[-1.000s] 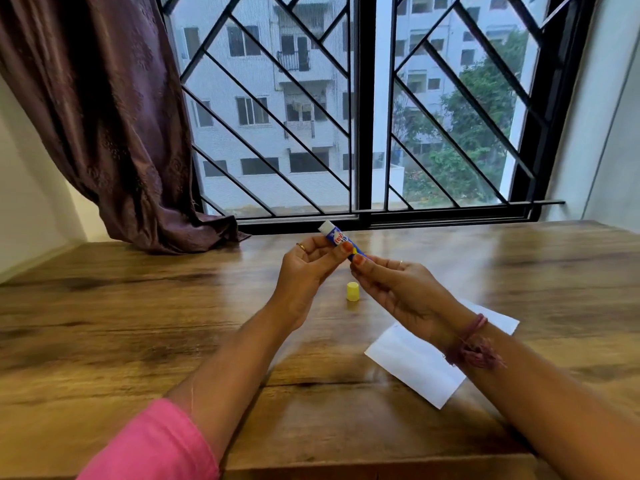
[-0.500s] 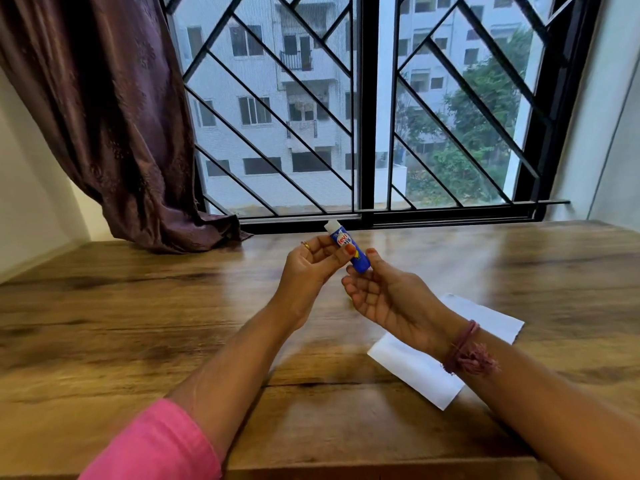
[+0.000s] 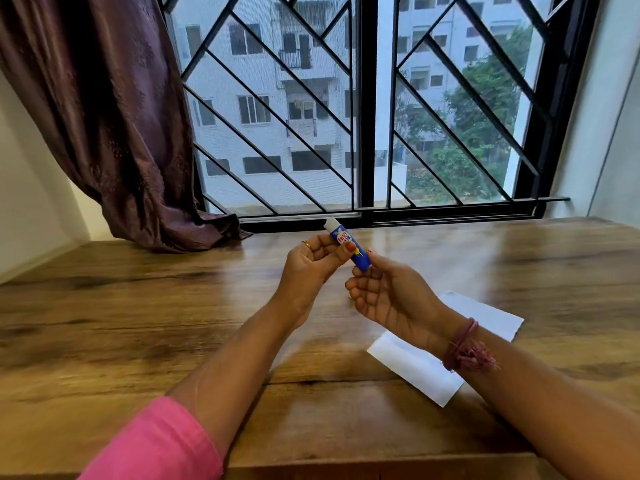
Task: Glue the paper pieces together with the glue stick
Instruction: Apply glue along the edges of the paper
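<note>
Left hand (image 3: 311, 268) pinches the uncapped glue stick (image 3: 348, 244), now raised more upright; right hand (image 3: 388, 299), released, cups open beneath; paper (image 3: 415, 368) awaits glue.

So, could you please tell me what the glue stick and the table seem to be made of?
Glue stick: probably glossy plastic, a blue printed tube with a white tip. Table: wood or wood-look laminate; brown grain, plank seams and a sheen reflecting window light.

I see my left arm in a pink sleeve (image 3: 156, 441) at seven o'clock, a thin gold ring (image 3: 306, 243) on the left hand (image 3: 308, 271), orange-painted nails, and a maroon thread band (image 3: 465, 348) knotted round the right wrist at four o'clock.
</note>
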